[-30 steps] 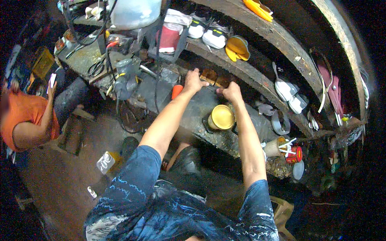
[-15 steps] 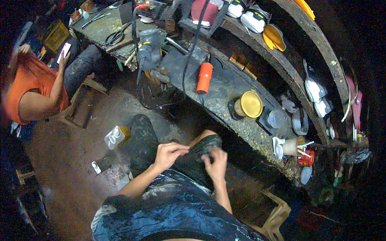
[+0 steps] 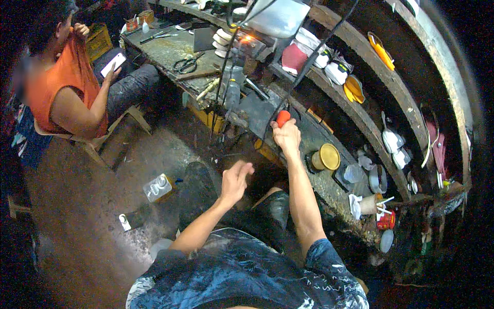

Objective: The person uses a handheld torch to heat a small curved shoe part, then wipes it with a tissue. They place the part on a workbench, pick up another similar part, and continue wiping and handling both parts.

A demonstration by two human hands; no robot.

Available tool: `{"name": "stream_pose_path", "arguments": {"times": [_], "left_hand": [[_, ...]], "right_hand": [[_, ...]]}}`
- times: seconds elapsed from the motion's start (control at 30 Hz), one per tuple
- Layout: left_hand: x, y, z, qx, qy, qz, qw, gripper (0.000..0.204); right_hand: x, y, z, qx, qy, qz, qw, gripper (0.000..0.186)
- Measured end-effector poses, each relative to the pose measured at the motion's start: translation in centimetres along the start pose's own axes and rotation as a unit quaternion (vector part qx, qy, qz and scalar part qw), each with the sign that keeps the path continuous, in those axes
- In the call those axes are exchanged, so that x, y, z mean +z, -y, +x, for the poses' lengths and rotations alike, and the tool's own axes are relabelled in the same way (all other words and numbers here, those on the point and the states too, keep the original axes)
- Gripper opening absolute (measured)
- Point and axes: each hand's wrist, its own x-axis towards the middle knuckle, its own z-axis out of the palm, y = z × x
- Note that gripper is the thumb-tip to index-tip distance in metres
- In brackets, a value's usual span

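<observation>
My right hand (image 3: 287,138) reaches out over the workbench (image 3: 257,110), its fingers wrapped round an orange cylindrical tool (image 3: 282,118). Only one rounded end of the tool shows above the fist. My left hand (image 3: 235,183) hovers above my lap, away from the bench, with loosely bent fingers and slightly blurred tips. I see nothing held in it. To the right of the tool stands a tub with a yellow lid (image 3: 329,156), and beyond that a clear plastic cup (image 3: 353,173).
Black cords (image 3: 303,72) hang over the bench near my right hand. Scissors (image 3: 188,64) lie farther left, near a glowing spot (image 3: 248,38). Shelves (image 3: 355,77) with shoe parts curve along the right. A seated person in orange (image 3: 77,103) holds a phone. A clear container (image 3: 157,188) stands on the floor.
My right hand has moved from beside my left hand over my lap out to the bench and taken hold of the orange tool. My left hand has shifted slightly right and up.
</observation>
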Motion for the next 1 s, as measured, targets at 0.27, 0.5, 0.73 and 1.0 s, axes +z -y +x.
{"name": "stream_pose_path", "arguments": {"times": [0.27,0.5,0.73,1.0], "left_hand": [[-2.9,11.4,-3.7,-0.299,0.065,-0.021,0.952,0.067],[-4.6,14.1,-1.7,-0.364,0.009,-0.186,0.912,0.035],[-4.5,16.7,-1.9,-0.355,0.058,-0.185,0.915,0.034],[-3.9,18.2,-0.5,-0.429,0.107,-0.107,0.891,0.042]], "right_hand": [[3.8,7.3,-0.3,0.085,-0.042,0.152,0.984,0.085],[3.8,6.2,0.3,0.060,-0.001,0.164,0.985,0.090],[1.5,4.4,-6.8,-0.068,-0.155,0.253,0.953,0.066],[-9.0,12.9,-30.5,-0.625,0.368,0.655,0.213,0.041]]}}
